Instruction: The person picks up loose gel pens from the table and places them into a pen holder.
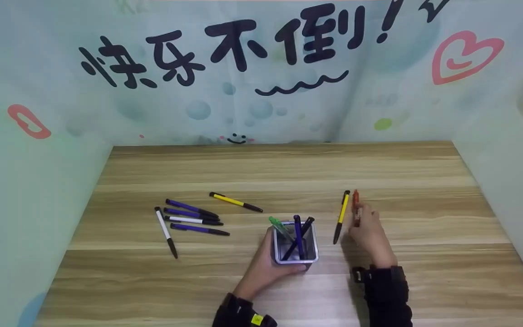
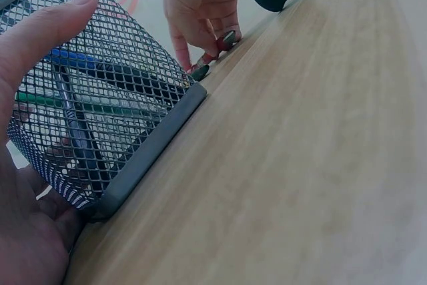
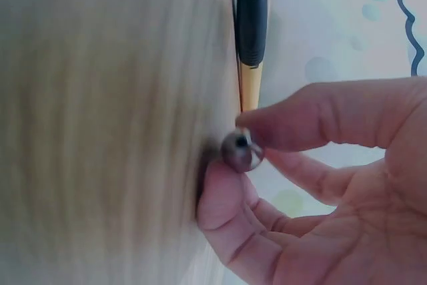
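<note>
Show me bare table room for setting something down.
Bare tabletop lies right of the right hand, at front left below the leftmost white pen, and along the back wall. Crowded: around the purple pens, and between mesh cup and right hand, where a yellow pen lies.

From the head I'm looking forward and down; low, close wrist views are both showing the right hand (image 1: 371,234).

I observe a light brown tabletop (image 1: 447,200) with streaked wood grain. Lower centre of the frame: pen cup (image 1: 295,262), dark mesh, silver rim; inside, one green pen (image 1: 277,224), one purple pen (image 1: 298,230), one near-black pen (image 1: 308,225). Left of centre: three purple pens (image 1: 200,229), two white pens (image 1: 163,225), black-tipped. Near centre and right: yellow-and-black pens (image 1: 234,201); red pen (image 1: 356,198). Top: pale blue-green backdrop (image 1: 161,113), black lettering (image 1: 239,54).
</note>
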